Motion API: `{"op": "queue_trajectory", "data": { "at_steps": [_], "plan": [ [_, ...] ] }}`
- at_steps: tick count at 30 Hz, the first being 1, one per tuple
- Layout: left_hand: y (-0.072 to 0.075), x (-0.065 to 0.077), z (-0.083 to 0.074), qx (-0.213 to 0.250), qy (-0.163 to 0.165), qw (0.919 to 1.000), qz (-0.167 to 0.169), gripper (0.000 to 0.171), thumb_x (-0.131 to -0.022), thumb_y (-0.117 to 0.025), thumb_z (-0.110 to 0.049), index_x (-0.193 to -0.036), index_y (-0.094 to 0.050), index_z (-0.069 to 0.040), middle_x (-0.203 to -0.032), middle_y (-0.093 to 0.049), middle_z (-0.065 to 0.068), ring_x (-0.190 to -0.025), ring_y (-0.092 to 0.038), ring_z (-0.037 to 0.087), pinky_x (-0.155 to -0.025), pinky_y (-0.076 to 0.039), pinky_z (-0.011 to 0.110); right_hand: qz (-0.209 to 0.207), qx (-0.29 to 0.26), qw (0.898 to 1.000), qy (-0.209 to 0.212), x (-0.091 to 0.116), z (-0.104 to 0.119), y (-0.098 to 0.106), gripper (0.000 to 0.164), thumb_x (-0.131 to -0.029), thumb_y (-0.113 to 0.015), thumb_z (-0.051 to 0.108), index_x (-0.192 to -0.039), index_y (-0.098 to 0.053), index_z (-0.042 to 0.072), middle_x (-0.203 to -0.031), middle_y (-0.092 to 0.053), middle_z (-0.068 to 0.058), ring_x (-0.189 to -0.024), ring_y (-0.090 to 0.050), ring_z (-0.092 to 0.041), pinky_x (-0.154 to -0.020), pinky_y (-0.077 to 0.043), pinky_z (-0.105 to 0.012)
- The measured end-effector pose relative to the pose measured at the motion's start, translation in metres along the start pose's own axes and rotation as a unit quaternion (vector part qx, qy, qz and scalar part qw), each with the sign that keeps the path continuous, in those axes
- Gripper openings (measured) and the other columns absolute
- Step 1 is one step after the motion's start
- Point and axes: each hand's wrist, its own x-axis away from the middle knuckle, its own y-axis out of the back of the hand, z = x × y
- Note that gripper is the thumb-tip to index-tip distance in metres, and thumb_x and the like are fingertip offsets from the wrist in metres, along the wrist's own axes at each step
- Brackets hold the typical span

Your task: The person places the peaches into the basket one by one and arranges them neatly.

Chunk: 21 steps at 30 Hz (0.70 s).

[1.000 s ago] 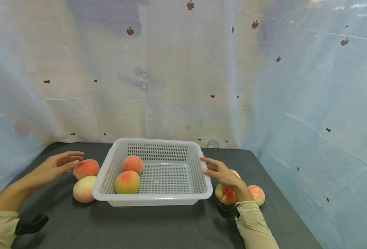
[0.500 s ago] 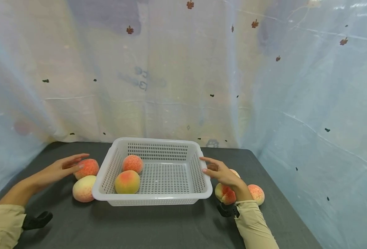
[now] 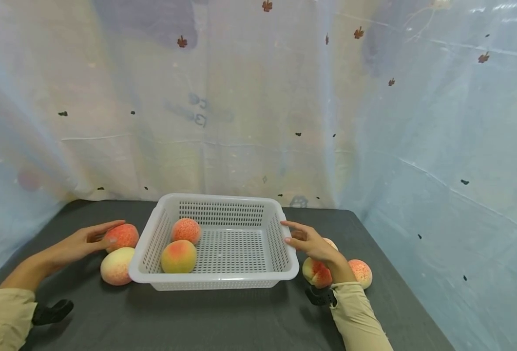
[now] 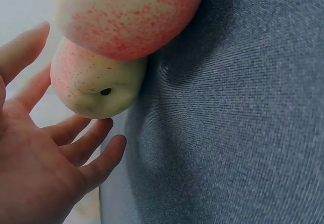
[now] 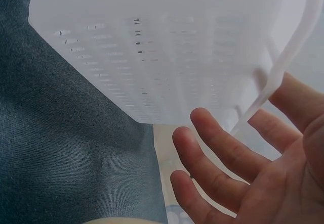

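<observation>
In the head view my left hand (image 3: 76,243) is at a red-orange peach (image 3: 124,236) on the left of the dark table. Its fingers are spread around the peach. In the left wrist view the thumb stands apart from that peach (image 4: 98,80), with fingertips beside and below it. A pale yellow peach (image 3: 117,267) lies nearer, against the basket's side. My right hand (image 3: 313,243) rests on the right rim of a white plastic basket (image 3: 214,279), thumb and forefinger over the edge. Its other fingers (image 5: 190,145) stay outside the wall. Two peaches (image 3: 179,257) lie in the basket's left part.
Several peaches (image 3: 361,274) lie right of the basket, some partly hidden by my right hand and forearm. A dark cloth covers the table (image 3: 223,321). Pale plastic sheeting (image 3: 240,97) hangs behind and at the sides.
My left hand has moved slightly right and down, closer around the red-orange peach. The right hand and the basket have stayed in place.
</observation>
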Motion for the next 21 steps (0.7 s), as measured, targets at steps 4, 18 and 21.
{"op": "queue_trajectory", "data": {
  "at_steps": [4, 18, 21],
  "plan": [
    [-0.004, -0.001, 0.003, -0.009, -0.012, 0.9997, -0.020, 0.073, -0.105, -0.053, -0.035, -0.162, -0.018, -0.005, -0.156, -0.033, 0.037, -0.135, -0.050, 0.045, -0.092, -0.053, 0.058, 0.000, 0.003, 1.000, 0.001, 0.000, 0.000, 0.000, 0.062, -0.104, -0.056, 0.014, -0.158, -0.028, -0.002, -0.132, -0.058, -0.039, -0.115, -0.066, -0.043, -0.095, -0.057, -0.047],
    [-0.012, -0.005, 0.007, -0.020, -0.037, 0.9982, -0.042, 0.074, -0.104, -0.057, -0.028, -0.159, -0.016, 0.002, -0.151, -0.036, 0.041, -0.131, -0.045, 0.059, -0.090, -0.049, 0.067, 0.000, 0.007, 1.000, -0.005, 0.000, -0.002, 0.000, 0.063, -0.105, -0.056, 0.015, -0.158, -0.027, -0.001, -0.134, -0.057, -0.038, -0.114, -0.068, -0.034, -0.097, -0.056, -0.049],
    [-0.012, -0.005, 0.007, -0.022, -0.035, 0.9979, -0.050, 0.074, -0.104, -0.058, -0.028, -0.158, -0.019, 0.003, -0.150, -0.036, 0.041, -0.130, -0.044, 0.062, -0.089, -0.049, 0.069, 0.000, 0.007, 1.000, -0.004, 0.000, -0.002, 0.000, 0.063, -0.105, -0.056, 0.015, -0.158, -0.027, -0.001, -0.133, -0.058, -0.037, -0.115, -0.068, -0.036, -0.098, -0.055, -0.052]
  ]
}}
